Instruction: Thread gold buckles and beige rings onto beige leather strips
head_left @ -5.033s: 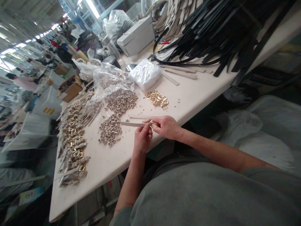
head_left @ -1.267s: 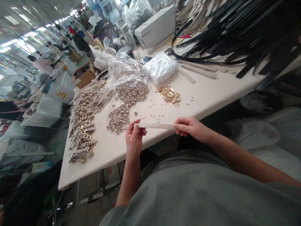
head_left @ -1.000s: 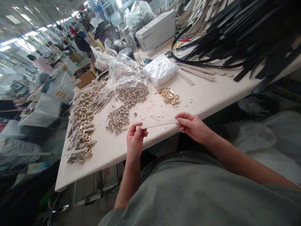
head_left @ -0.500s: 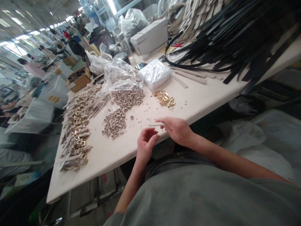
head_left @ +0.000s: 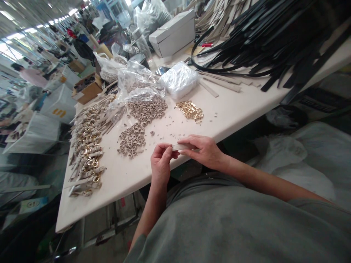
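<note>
Shiny gold metal buckles (head_left: pixel 189 110)

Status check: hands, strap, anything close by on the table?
Left hand and right hand both pinch the beige strap at table edge. Loop pile just beyond, not touching.

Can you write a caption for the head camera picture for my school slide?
Both hands, left hand and right hand, pinch a pale strap at the white table edge.
</note>
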{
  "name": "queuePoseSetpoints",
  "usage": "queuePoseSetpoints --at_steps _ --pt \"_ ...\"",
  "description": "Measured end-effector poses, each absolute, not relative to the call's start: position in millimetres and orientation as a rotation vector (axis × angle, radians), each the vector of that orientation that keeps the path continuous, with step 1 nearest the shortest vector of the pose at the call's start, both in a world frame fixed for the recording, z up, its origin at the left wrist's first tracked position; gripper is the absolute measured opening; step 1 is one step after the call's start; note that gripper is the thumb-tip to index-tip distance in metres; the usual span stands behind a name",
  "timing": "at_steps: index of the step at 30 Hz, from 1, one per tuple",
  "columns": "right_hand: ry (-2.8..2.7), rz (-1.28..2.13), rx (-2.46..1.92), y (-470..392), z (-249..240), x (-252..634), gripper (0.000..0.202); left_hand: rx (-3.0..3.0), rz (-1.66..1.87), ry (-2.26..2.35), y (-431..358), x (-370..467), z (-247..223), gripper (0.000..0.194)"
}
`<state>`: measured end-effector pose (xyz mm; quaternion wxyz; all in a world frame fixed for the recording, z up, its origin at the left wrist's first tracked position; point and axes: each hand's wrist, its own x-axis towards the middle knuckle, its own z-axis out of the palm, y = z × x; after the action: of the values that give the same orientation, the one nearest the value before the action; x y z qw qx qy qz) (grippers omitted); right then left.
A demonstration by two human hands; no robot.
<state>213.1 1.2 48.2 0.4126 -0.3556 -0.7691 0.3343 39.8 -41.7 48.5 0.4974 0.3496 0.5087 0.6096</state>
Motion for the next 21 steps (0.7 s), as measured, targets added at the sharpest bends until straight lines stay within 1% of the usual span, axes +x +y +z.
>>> queuePoseSetpoints --at_steps 8,17,21 --pt "-1.775 1.007 -0.958 1.9 48.0 210.8 0.017 0.896 1.503 1.195 -42.1 38.9 46.3 0.022" --pt "-1.885 0.916 -0.926 3.4 48.1 213.9 0.014 0.867 1.475 1.131 -40.9 38.8 45.0 0.025" --pt "-1.989 0.777 -0.893 4.4 49.9 214.4 0.019 1.170 1.363 1.230 -41.2 33.7 45.7 0.019"
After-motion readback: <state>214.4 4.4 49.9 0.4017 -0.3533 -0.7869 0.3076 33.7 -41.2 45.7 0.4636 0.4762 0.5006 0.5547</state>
